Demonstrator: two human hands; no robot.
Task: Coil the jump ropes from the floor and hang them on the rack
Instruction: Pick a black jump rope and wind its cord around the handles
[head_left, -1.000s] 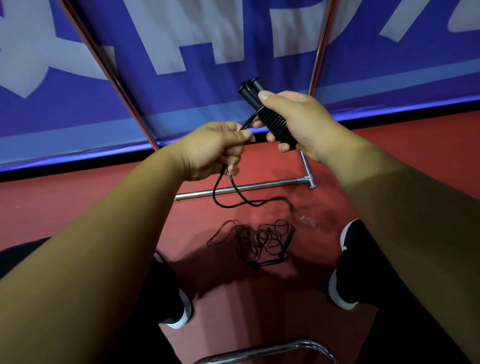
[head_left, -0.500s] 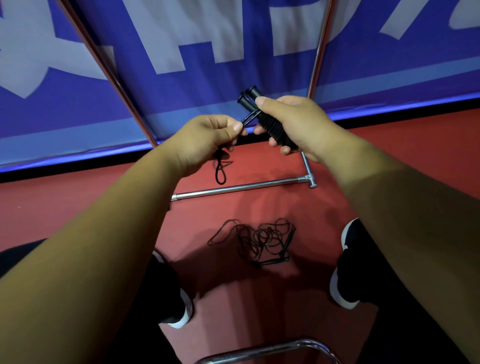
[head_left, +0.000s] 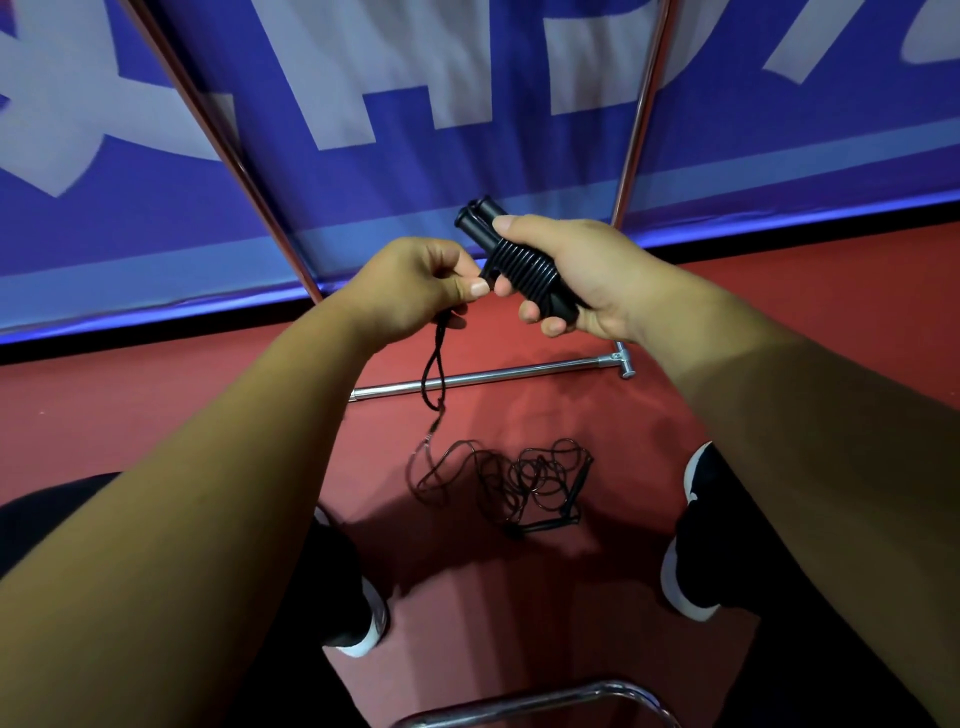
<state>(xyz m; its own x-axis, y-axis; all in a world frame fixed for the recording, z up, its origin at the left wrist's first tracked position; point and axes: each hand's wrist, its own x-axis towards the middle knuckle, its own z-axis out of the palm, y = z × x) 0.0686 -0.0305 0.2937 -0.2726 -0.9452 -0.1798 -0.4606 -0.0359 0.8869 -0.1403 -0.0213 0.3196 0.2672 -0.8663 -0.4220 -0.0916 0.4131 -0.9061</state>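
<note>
Closer now to the handles (head_left: 480, 215), the left hand (head_left: 410, 291) pinches the hanging loop (head_left: 441, 338). The right hand (head_left: 592, 270) grips the wound handles; a second rope (head_left: 524, 483) lies tangled below.

We're in a sports hall, by the look of it: red sports floor (head_left: 130, 415) underfoot, and along the far side a long blue banner (head_left: 467, 171) with huge white lettering (too cropped to read). A chrome rack (head_left: 493, 375) rises in front of it, a tangled rope (head_left: 519, 478) lies mid-floor, and trainers (head_left: 698, 519) sit to its left and right.
</note>
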